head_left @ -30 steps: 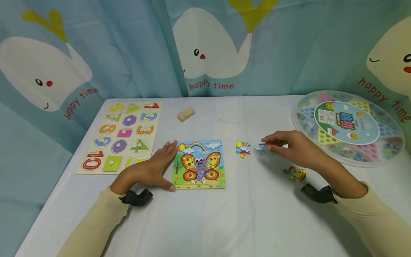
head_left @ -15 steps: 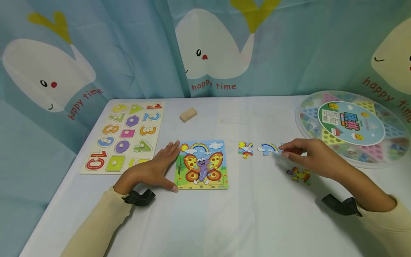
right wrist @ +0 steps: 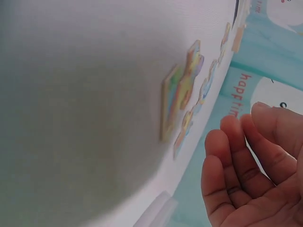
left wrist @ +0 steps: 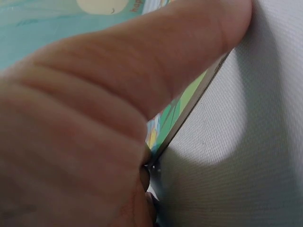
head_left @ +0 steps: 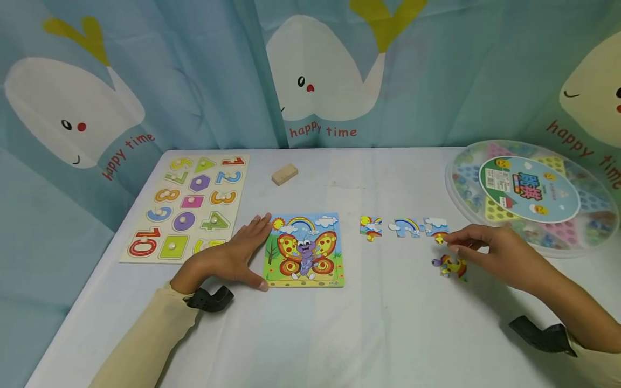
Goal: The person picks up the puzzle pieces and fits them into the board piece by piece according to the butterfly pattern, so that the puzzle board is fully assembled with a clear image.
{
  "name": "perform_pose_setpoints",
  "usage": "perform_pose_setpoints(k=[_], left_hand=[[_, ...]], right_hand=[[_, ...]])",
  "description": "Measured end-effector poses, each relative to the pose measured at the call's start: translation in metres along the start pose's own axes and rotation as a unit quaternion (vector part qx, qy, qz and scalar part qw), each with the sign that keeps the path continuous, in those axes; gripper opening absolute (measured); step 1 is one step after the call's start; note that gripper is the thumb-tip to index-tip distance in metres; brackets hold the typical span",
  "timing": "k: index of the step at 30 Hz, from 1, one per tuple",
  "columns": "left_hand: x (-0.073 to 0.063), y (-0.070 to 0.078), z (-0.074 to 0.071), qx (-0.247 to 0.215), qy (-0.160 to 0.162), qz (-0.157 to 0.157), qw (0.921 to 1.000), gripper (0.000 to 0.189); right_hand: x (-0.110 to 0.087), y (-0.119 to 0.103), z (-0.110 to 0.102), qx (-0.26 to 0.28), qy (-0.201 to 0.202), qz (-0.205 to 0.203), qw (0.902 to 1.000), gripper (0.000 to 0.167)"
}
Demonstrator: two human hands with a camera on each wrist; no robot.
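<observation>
In the head view my left hand (head_left: 228, 253) rests with spread fingers against the left side of a square butterfly puzzle (head_left: 304, 250); the left wrist view shows the thumb (left wrist: 189, 52) by its edge. My right hand (head_left: 495, 253) is beside the cloud puzzle piece (head_left: 436, 225), fingers loosely bent, and the right wrist view shows nothing held in them. To the left of that piece lie a rainbow puzzle piece (head_left: 406, 226) and a sun puzzle piece (head_left: 371, 226). Nearer me, a small heap of puzzle pieces (head_left: 452, 267) lies below the fingertips.
A number-and-shape peg board (head_left: 184, 210) lies at the left. Toward the back is a small wooden block (head_left: 284, 174). A round, lidded Chinese checkers box (head_left: 531, 191) occupies the back right. Behind the white-covered table (head_left: 310, 339) hangs a whale-print curtain (head_left: 218, 75).
My right hand has moved right and toward me, from over the rainbow piece and past the cloud piece, uncovering both. My left hand has stayed at the butterfly puzzle.
</observation>
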State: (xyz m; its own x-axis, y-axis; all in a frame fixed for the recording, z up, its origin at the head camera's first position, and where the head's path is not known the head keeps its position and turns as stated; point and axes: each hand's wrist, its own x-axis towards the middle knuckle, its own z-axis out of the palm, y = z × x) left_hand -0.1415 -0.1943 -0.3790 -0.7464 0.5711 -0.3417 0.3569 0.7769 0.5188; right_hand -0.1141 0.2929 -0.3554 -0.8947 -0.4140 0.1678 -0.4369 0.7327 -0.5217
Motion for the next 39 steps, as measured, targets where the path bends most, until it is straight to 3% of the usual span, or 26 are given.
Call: perform_pose_setpoints(k=[6,11,22,33,39], left_hand=[[-0.002,0.0,-0.001,0.002,-0.001,0.005,1.0,0.126],[-0.002,-0.002,0.0,-0.001,0.002,0.014,0.9999,0.125],[-0.001,-0.002,0.001,0.003,0.002,0.009,1.0,0.127],[0.0,0.0,0.0,-0.002,0.003,0.014,0.9999,0.126],[-0.001,0.0,0.001,0.003,0.002,0.007,1.0,0.125]], right_hand=[[-0.012,0.006,0.003,0.007,0.01,0.036,0.9993,0.019],[-0.014,0.007,0.006,0.01,0.013,0.04,0.9991,0.022],[-0.017,0.004,0.01,0.022,-0.035,0.097,0.9944,0.031],[-0.014,0.004,0.013,-0.027,-0.051,0.072,0.9958,0.047],[-0.009,0.001,0.016,-0.044,-0.067,0.068,0.9944,0.04]])
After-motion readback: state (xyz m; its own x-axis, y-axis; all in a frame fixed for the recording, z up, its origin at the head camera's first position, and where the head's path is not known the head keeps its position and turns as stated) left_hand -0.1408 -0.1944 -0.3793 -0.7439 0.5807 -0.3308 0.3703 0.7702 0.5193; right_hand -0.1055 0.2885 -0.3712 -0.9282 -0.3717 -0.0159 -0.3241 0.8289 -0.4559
